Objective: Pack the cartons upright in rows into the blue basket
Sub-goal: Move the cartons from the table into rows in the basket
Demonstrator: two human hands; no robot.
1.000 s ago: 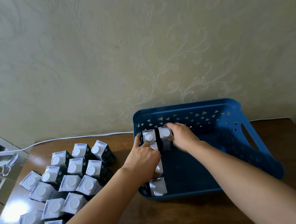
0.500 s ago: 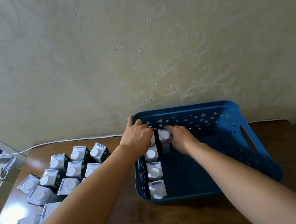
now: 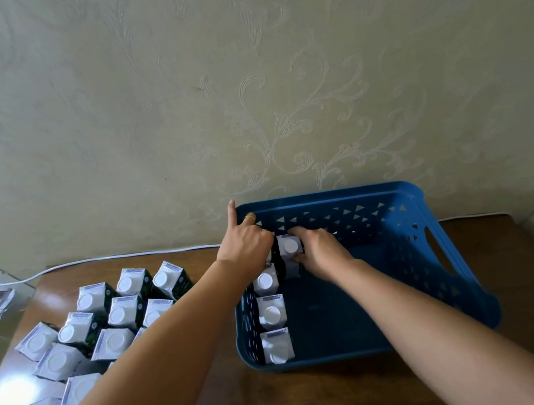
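Right hand grips carton at basket far-left corner, starting row two. Left hand curled over the corner carton, index raised; grasp unclear. Risk: crooked seating tips neighbours. Loose cartons wait on desk's left.

Blue basket, white-topped cartons
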